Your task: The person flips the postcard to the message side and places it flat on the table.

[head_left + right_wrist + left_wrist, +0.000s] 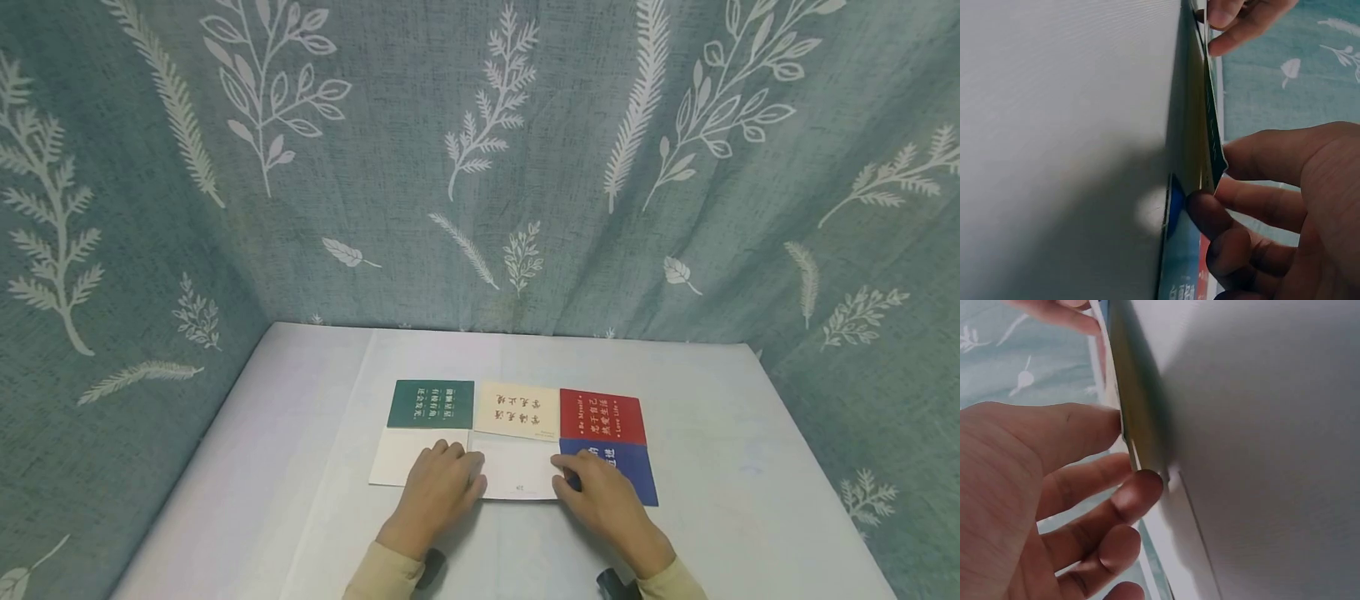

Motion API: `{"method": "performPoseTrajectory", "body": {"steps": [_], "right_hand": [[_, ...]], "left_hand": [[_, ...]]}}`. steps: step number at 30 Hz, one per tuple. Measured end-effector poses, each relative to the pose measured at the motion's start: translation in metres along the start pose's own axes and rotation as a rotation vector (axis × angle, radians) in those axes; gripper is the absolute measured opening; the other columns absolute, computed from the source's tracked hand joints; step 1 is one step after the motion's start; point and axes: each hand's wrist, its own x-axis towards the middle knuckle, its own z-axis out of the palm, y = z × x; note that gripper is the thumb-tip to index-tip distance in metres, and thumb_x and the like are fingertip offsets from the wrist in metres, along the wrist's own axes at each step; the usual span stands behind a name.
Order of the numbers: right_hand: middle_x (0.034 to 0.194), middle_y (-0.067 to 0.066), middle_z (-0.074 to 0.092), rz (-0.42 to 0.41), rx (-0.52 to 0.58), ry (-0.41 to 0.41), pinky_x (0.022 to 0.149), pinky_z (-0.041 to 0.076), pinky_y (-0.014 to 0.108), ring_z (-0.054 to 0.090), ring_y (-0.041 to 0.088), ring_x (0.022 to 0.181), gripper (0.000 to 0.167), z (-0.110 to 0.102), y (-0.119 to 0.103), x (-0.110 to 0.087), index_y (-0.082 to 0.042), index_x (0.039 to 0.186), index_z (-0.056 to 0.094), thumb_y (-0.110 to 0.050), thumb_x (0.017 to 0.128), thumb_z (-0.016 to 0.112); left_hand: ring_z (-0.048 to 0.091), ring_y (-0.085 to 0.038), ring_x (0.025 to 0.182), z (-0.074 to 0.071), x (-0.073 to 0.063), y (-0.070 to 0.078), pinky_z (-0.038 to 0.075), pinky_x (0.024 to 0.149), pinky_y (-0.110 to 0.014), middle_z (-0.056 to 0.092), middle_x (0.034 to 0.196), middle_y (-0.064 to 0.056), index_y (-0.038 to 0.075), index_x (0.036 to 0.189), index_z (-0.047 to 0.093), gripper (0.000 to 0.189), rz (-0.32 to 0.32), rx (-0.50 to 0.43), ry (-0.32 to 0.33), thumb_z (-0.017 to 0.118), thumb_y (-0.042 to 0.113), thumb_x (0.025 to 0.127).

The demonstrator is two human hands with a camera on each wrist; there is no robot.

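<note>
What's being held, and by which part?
The white-faced card in the middle of the near row: left hand pinches its left end, right hand its right end.

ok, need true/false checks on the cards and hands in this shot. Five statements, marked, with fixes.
1. The left hand and the right hand both pinch the middle white card. True.
2. The green card ends the far row on the right. False: it's at the left end; the red card is at the right.
3. The cream card lies between the green card and the red card. True.
4. The blue card lies in the far row. False: it's in the near row, in front of the red card.
5. The right hand covers part of the blue card in the head view. True.
</note>
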Motion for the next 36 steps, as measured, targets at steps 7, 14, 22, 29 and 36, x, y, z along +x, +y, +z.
{"method": "performPoseTrajectory", "body": {"steps": [7, 14, 22, 29, 36], "right_hand": [[0.079, -0.008, 0.053, 0.016, -0.014, 0.013, 0.065, 0.044, 0.03, 0.048, 0.011, 0.072, 0.029, 0.0, -0.005, 0.006, -0.014, 0.116, 0.077, -0.023, 0.089, 0.074], [0.078, -0.008, 0.052, 0.008, -0.024, 0.033, 0.061, 0.042, 0.028, 0.047, 0.01, 0.07, 0.029, -0.001, -0.007, 0.008, -0.013, 0.116, 0.077, -0.021, 0.088, 0.074], [0.078, -0.007, 0.053, -0.009, -0.05, 0.041, 0.061, 0.041, 0.029, 0.047, 0.01, 0.071, 0.03, 0.001, -0.006, 0.01, -0.014, 0.116, 0.077, -0.021, 0.087, 0.076], [0.078, -0.007, 0.054, -0.01, -0.047, 0.047, 0.06, 0.042, 0.029, 0.047, 0.01, 0.07, 0.031, 0.001, -0.005, 0.011, -0.014, 0.116, 0.076, -0.02, 0.085, 0.079], [0.076, -0.009, 0.05, -0.016, -0.037, 0.051, 0.058, 0.04, 0.027, 0.045, 0.009, 0.069, 0.03, 0.006, -0.004, 0.011, -0.014, 0.112, 0.077, -0.018, 0.082, 0.08]], "left_hand": [[0.043, -0.012, 0.067, -0.002, 0.006, 0.003, 0.037, 0.059, -0.026, 0.062, 0.072, 0.003, 0.015, 0.088, 0.075, 0.008, -0.008, 0.018, 0.006, 0.078, 0.022, 0.084], [0.043, -0.013, 0.064, -0.003, 0.01, 0.004, 0.037, 0.057, -0.026, 0.06, 0.068, 0.002, 0.014, 0.079, 0.072, 0.01, 0.009, 0.049, 0.043, 0.079, 0.02, 0.082], [0.046, -0.014, 0.065, -0.002, 0.011, 0.006, 0.039, 0.058, -0.027, 0.062, 0.07, 0.001, 0.015, 0.077, 0.069, 0.014, -0.029, 0.07, 0.023, 0.078, 0.021, 0.085], [0.047, -0.013, 0.066, 0.001, 0.011, 0.006, 0.039, 0.058, -0.027, 0.063, 0.071, 0.0, 0.015, 0.082, 0.072, 0.011, -0.05, 0.085, 0.019, 0.08, 0.023, 0.084], [0.048, -0.014, 0.066, 0.004, 0.011, 0.006, 0.039, 0.057, -0.026, 0.064, 0.074, -0.001, 0.014, 0.086, 0.075, 0.011, -0.044, 0.107, 0.016, 0.082, 0.022, 0.081]]}}
